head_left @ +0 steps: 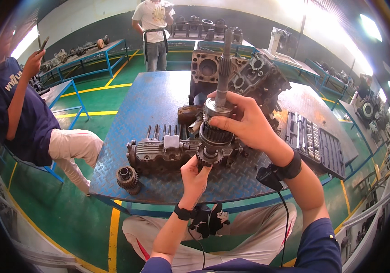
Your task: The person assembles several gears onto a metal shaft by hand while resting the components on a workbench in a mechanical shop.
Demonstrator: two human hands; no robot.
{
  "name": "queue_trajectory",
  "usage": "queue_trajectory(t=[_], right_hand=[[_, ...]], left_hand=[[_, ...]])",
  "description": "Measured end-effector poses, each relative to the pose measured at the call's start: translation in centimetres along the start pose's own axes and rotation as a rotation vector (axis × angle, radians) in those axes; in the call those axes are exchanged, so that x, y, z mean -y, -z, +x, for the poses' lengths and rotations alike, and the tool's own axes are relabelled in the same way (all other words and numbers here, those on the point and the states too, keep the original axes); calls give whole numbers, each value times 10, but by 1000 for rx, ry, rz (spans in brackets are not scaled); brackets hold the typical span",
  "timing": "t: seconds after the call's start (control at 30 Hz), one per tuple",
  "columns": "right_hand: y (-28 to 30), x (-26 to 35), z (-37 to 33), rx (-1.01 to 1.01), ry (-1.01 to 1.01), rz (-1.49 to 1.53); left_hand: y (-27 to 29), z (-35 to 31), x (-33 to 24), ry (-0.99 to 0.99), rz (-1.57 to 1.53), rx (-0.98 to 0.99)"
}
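A long splined transmission shaft [216, 135] with gears stands nearly upright in front of me, above the near part of the blue table. My right hand [249, 122] is closed round its upper collar, with the thumb across the front and the fingers behind. Beneath, my left hand [194, 181] grips the lowest toothed gear; part of its fingers is hidden behind the gear. Close behind the shaft lies a long, dark metal engine housing [152, 157] with a row of upright studs. A loose gear cluster [127, 179] rests at the table's near left edge.
The metal-topped table [122, 113] also carries an engine block [261, 79] at the back and an open socket set case [311, 141] on the right. A person [27, 109] with a phone is at the left; another person [155, 34] stands beyond the table. Wrist cables hang over my lap.
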State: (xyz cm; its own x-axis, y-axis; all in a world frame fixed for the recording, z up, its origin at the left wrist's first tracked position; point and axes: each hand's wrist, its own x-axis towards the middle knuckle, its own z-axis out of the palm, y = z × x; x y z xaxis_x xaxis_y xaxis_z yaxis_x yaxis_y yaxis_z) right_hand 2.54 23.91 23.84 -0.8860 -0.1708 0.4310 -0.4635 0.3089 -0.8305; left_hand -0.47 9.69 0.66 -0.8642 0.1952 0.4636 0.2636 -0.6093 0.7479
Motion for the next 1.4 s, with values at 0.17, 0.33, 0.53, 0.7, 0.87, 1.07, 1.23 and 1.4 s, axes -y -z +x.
queue_trajectory(t=[0.17, 0.33, 0.53, 0.7, 0.87, 1.07, 1.23, 1.4], right_hand=[[0, -3, 0, -4, -17, 39], [-1, -3, 0, 7, -54, 23], [0, -8, -5, -29, -41, 92], [-1, -11, -6, -19, -20, 129], [-4, -11, -6, -7, -13, 148], [-3, -11, -9, -25, -19, 149], [-4, -9, -12, -10, 7, 168], [-5, -5, -13, -6, -8, 156]], left_hand=[[3, 0, 1, -10, 19, 20], [10, -4, 3, 52, 97, 23], [3, -4, -3, 44, 114, 41], [6, -7, -6, 68, 147, 22], [3, -1, -15, 18, 158, 14], [-3, 3, -22, 17, 126, 26], [-11, 6, -32, 18, 169, 22], [-12, 8, -33, 12, 160, 30]])
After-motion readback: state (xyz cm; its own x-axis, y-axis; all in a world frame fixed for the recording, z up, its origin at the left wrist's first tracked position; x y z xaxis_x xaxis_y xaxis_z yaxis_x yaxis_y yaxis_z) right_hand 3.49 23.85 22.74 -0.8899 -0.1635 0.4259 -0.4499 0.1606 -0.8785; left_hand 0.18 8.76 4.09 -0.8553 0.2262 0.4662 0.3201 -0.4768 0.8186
